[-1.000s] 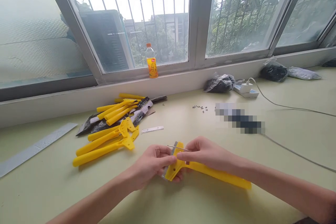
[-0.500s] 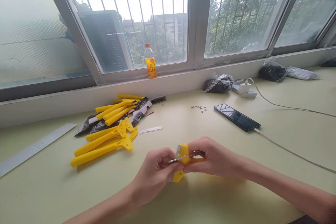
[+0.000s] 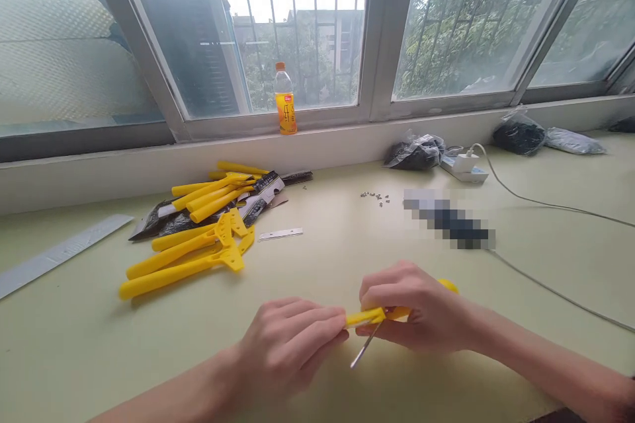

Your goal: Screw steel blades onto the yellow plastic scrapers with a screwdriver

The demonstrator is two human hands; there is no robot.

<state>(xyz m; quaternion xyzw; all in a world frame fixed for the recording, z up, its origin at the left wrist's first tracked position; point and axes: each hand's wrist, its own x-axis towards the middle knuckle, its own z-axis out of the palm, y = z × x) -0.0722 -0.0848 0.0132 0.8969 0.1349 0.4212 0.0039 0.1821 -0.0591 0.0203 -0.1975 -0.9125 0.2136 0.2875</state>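
Observation:
Low over the table's front, my left hand [image 3: 292,344] is closed on one end of the head of a yellow plastic scraper [image 3: 364,318]. My right hand [image 3: 417,307] is wrapped round the scraper where head and handle meet; the yellow handle end shows behind the knuckles. A thin metal shaft, which looks like a screwdriver [image 3: 367,347], juts down and left from under my right fingers. Its grip is hidden in that hand. A flat metal blade [image 3: 280,234] with holes lies beyond my left hand. Farther off, several small screws [image 3: 377,197] lie scattered.
Several yellow scraper handles [image 3: 178,272] are heaped at the left, some on dark packaging [image 3: 262,195]. A long metal strip [image 3: 64,254] lies farther left. On the right are a blurred-out phone [image 3: 451,221] with its cable, a charger [image 3: 466,162] and plastic bags [image 3: 417,151]. A drink bottle [image 3: 286,106] stands on the sill.
The scraper has turned so its head now shows edge-on, and both hands sit farther apart. The metal shaft has swung from pointing left to pointing down-left. The view has shifted slightly.

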